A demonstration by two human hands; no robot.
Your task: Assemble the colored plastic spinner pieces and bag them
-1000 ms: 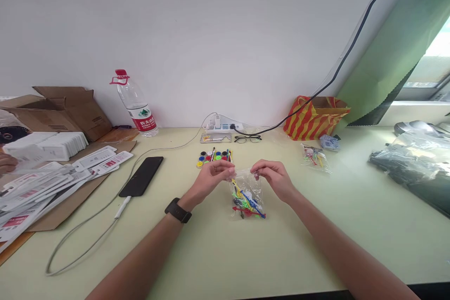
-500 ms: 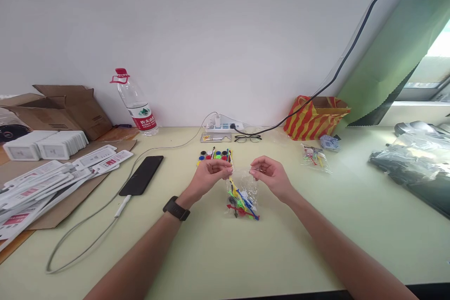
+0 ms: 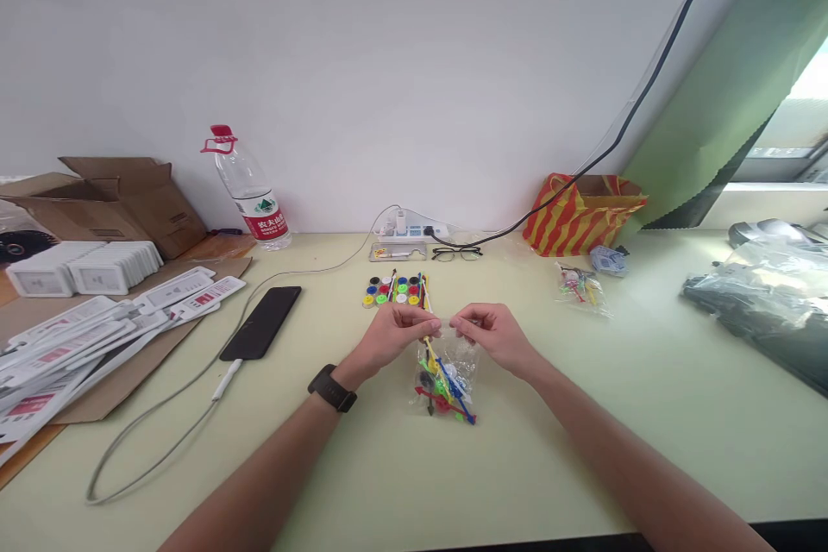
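Observation:
A clear plastic bag (image 3: 446, 375) hangs between my hands in the middle of the view. Colourful plastic arrows and round pieces show through it, in red, blue, yellow, green, black and white. My left hand (image 3: 399, 333) pinches the bag's top edge at its left side. At the right side of the same edge, the fingertips of my right hand (image 3: 492, 336) are pinched on it too. Only a small gap separates the two hands. Behind my left hand, several coloured round pieces (image 3: 402, 289) lie in rows with arrows beside them.
A black phone (image 3: 261, 323) on a cable lies left, near white tags (image 3: 90, 336) and a cardboard box (image 3: 129, 198). Further back are a water bottle (image 3: 259, 198), glasses (image 3: 456, 254) and a power strip (image 3: 414, 229). Rightward stand a striped bag (image 3: 575, 220) and another small filled bag (image 3: 580, 289).
Both hands have come closer together along the bag's top edge and moved slightly nearer to me. The bag has shifted a little lower, uncovering more of the round pieces behind.

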